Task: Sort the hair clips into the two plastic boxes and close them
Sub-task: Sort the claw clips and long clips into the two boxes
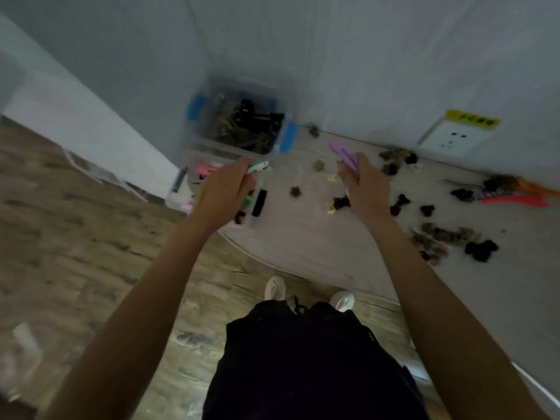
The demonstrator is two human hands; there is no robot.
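Note:
My left hand (224, 192) grips a pale mint-and-white hair clip (257, 167) above the near plastic box (194, 183), which holds pink, green and black flat clips. My right hand (365, 186) holds a purple flat clip (342, 154) over the table. Behind the near box stands a second clear box (280, 137) with blue latches, filled with dark and brownish claw clips. Both boxes are open. Several small dark claw clips (398, 204) lie scattered across the pale table (303, 237), with a larger heap (439, 237) to the right.
Red and orange long clips (515, 198) lie at the far right near the wall. A white wall socket (454, 137) with a yellow label sits above the table. The table's curved front edge runs just beyond my feet (275, 287); wood-look floor lies to the left.

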